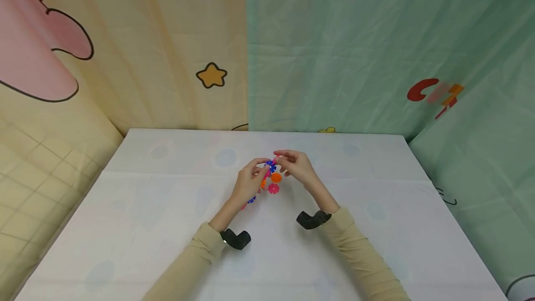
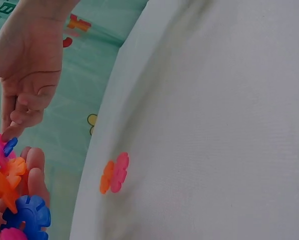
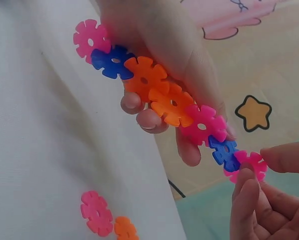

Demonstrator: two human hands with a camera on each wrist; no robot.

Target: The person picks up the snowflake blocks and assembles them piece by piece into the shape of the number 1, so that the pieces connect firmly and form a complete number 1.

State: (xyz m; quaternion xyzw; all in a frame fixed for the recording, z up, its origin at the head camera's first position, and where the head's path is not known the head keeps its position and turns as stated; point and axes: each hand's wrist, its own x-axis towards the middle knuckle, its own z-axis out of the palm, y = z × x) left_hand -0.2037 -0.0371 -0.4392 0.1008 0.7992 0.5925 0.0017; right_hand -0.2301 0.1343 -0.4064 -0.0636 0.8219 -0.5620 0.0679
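Note:
A chain of interlocking snowflake discs [image 3: 162, 107], in pink, blue and orange, runs along the palm side of my left hand [image 1: 246, 182]. That hand grips the chain near its far end, with several fingers behind the discs in the right wrist view. My right hand [image 1: 297, 165] pinches a pink snowflake disc [image 3: 255, 167] at the chain's far end, beside a blue disc [image 3: 224, 152]. Another pink edge shows behind the pinched disc; whether it is a separate disc I cannot tell. The chain is held above the table, its near end hanging toward the left wrist.
Two loose discs lie on the white table [image 1: 167, 226] below the hands: one orange disc [image 1: 276, 177] and one pink disc [image 1: 273, 188], close together. Printed curtains [image 1: 334, 59] stand behind the table's back edge. Each wrist carries a black camera mount [image 1: 236, 239].

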